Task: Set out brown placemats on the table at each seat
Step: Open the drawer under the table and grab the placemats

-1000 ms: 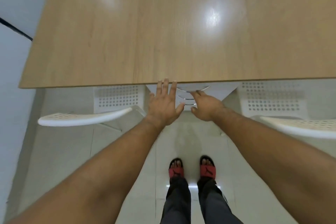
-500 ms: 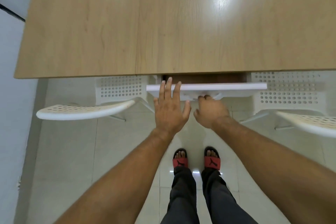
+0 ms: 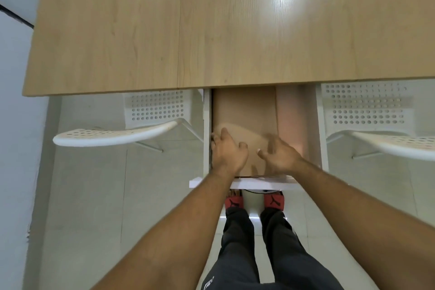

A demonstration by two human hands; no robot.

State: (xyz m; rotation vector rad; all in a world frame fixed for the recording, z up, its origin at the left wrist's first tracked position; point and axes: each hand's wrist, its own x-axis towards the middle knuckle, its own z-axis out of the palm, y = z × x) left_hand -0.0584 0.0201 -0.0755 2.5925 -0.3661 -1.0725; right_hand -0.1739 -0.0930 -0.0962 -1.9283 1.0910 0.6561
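Note:
Under the near edge of the wooden table (image 3: 211,30), a white drawer (image 3: 259,186) stands pulled out toward me. Inside lies a stack of brown placemats (image 3: 244,110), filling its left part. Both my hands are in the drawer on the near end of the stack. My left hand (image 3: 228,150) curls its fingers over the stack's left edge with the thumb on top, and the top mat looks slightly lifted there. My right hand (image 3: 280,155) is motion-blurred, with its fingers spread over the mat. The tabletop holds no mats.
Two white perforated chairs flank the drawer, one on the left (image 3: 113,135) and one on the right (image 3: 388,141), both tucked under the table edge. A pale wall (image 3: 14,125) runs along the left. My feet in red sandals (image 3: 254,201) stand on the tiled floor just behind the drawer front.
The drawer has slid from shut to far out toward me. Both hands have left its front and moved in onto the brown placemats.

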